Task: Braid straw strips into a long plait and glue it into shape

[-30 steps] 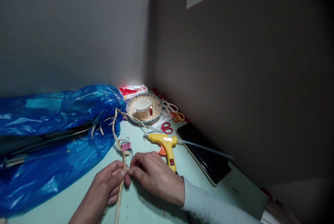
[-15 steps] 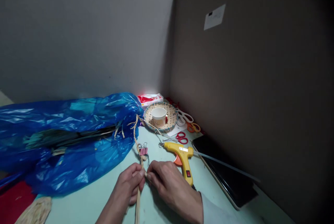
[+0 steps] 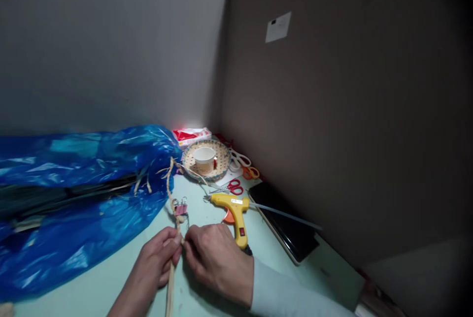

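Right hand (image 3: pixel 218 260) has arched knuckles-up, pinching a strand (image 3: pixel 182 241); left hand (image 3: pixel 161 257) pinches the braid (image 3: pixel 179 227).

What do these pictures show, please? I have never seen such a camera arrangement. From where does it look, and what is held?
There is no machine here, only a person's bare left hand and right hand. One camera, worn on the head, takes every picture, looking forward and down. The left hand pinches a pale braid, with loose strips hanging below. The right fingertips are close beside; their exact grip is hidden. On the pale green tabletop lie a blue plastic bag, a pink clip by the braid, a yellow glue gun, red-handled scissors and a dark flat device. Behind them, a cup stands in a woven tray.
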### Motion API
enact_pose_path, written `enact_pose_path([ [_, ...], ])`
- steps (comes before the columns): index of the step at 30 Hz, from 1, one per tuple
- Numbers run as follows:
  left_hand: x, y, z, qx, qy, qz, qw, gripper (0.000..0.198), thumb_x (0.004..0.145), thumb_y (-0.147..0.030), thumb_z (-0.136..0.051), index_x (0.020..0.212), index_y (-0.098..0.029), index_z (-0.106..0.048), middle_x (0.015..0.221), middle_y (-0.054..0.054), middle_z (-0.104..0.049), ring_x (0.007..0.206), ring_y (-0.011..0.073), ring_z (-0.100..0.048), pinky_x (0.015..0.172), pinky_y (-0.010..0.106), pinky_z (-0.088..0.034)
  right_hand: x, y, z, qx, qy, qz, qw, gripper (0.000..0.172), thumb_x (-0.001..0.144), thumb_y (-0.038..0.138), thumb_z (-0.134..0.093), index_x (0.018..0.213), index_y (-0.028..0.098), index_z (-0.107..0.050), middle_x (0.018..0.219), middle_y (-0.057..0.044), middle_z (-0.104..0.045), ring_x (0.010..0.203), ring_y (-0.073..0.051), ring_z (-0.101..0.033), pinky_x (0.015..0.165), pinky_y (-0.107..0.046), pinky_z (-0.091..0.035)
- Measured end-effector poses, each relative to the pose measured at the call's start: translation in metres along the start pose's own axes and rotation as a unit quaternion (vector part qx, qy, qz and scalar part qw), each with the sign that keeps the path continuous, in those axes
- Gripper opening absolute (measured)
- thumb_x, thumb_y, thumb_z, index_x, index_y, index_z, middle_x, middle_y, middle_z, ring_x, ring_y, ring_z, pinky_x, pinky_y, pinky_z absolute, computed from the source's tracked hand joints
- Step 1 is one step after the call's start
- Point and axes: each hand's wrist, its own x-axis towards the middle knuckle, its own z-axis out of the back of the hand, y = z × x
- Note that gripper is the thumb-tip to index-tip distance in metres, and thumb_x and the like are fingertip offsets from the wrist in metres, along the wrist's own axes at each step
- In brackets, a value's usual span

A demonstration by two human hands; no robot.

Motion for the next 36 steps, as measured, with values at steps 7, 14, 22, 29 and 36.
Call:
enact_pose_path([
  [7,0.002,0.004,0.006,0.016,-0.019,0.022,0.999,0.038,0.061,-0.04,-0.084,0.076,-0.019,-0.057,0.052,-0.009,-0.052,0.037,0.0018,-0.035,0.041,0.012,-0.024,-0.002,-0.001,-0.004,-0.075,-0.044,0.055,0.995,0.014,0.092,0.028,-0.044,0.09,0.017,-0.053,0.07,-0.004,-0.066,0.058,-0.021,-0.061,0.048,-0.031,-0.022],
  [14,-0.007,0.001,-0.004,0.013,-0.079,0.016,0.997,0.037,0.056,-0.037,-0.086,0.073,-0.021,-0.057,0.051,-0.01,-0.049,0.042,0.0061,-0.044,0.047,0.016,-0.039,-0.004,-0.001,-0.004,-0.095,-0.048,0.085,0.991,0.018,0.078,0.024,-0.059,0.092,0.015,-0.051,0.072,-0.004,-0.063,0.059,-0.022,-0.059,0.048,-0.032,-0.034],
  [22,0.007,0.007,0.0,-0.02,-0.025,-0.018,0.999,0.044,0.054,-0.044,-0.086,0.071,-0.016,-0.055,0.043,-0.01,-0.047,0.033,-0.0002,-0.034,0.04,0.01,-0.017,-0.005,0.003,-0.007,-0.111,-0.017,0.083,0.99,0.013,0.081,0.015,-0.056,0.093,0.016,-0.051,0.076,-0.004,-0.064,0.064,-0.023,-0.061,0.051,-0.034,-0.04],
  [29,0.003,0.011,-0.006,-0.015,-0.017,-0.058,0.998,0.035,0.067,-0.044,-0.076,0.067,-0.018,-0.053,0.042,-0.01,-0.046,0.031,-0.0002,-0.021,0.036,0.014,-0.007,-0.002,0.005,0.019,-0.162,0.029,0.06,0.985,0.01,0.087,0.008,-0.054,0.088,0.017,-0.055,0.077,-0.006,-0.066,0.067,-0.024,-0.064,0.051,-0.033,-0.035],
  [36,0.019,0.018,-0.005,-0.008,-0.046,-0.088,0.995,0.027,0.091,-0.034,-0.06,0.111,-0.016,-0.062,0.108,0.005,-0.067,0.085,0.0188,-0.066,0.072,0.037,-0.057,0.064,0.016,0.041,-0.196,0.009,0.207,0.958,0.004,0.09,0.014,-0.056,0.088,0.016,-0.057,0.079,-0.007,-0.063,0.07,-0.022,-0.059,0.052,-0.033,-0.036],
])
